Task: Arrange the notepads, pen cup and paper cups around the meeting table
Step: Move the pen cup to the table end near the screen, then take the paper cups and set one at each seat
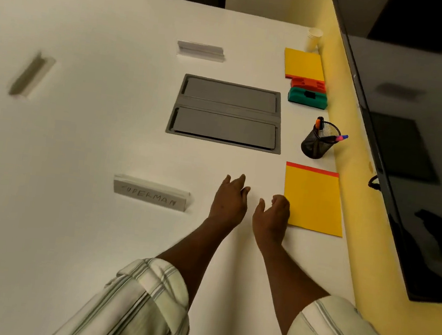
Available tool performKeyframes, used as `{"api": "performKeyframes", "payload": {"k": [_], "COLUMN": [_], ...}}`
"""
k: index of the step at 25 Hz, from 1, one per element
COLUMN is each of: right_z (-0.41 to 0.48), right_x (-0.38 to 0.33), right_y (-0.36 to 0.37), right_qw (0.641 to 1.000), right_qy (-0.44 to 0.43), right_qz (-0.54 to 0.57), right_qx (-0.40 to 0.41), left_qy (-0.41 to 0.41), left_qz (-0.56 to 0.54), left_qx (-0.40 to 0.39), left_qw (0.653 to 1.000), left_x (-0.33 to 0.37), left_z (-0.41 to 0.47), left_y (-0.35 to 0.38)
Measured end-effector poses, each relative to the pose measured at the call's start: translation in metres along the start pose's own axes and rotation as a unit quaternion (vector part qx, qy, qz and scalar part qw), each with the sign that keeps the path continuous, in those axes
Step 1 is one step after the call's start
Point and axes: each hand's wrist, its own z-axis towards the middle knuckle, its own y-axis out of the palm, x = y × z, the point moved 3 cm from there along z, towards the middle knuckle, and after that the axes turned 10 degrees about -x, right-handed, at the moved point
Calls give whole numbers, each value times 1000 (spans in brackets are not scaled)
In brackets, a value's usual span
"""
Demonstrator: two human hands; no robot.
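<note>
Little is getting arranged yet: the near yellow paper notepad [312, 202], far yellow paper notepad [303, 64], black mesh pen cup [317, 142] and stacked white paper cups [314, 39] are crowding the white meeting table's [78, 134] right edge, left hand [229, 199] hovering spread-fingered, right hand [271, 216] curling loosely against the near pad, grip unclear.

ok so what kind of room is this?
Most likely an office meeting room. There is a large white rounded table with a grey recessed cable hatch in its middle, a folded grey name card with handwritten lettering, and a big black wall-mounted screen alongside.
</note>
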Motion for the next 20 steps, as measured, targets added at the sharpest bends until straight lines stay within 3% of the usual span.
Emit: {"api": "performKeyframes", "payload": {"k": [11, 16, 20], "right_z": [-110, -148, -185], "right_x": [-83, -133, -184], "right_y": [-4, -9, 1], "right_qw": [982, 967, 955], "right_qy": [-133, -189, -227], "right_qz": [58, 90, 47], "right_qx": [-123, -147, -184], "left_qy": [-65, -77, -96], "left_qz": [9, 62, 94], "left_qx": [158, 163, 200], "left_qw": [985, 982, 970], "left_x": [5, 7, -6], "left_z": [-138, -180, -223], "left_y": [-69, -118, -172]}}
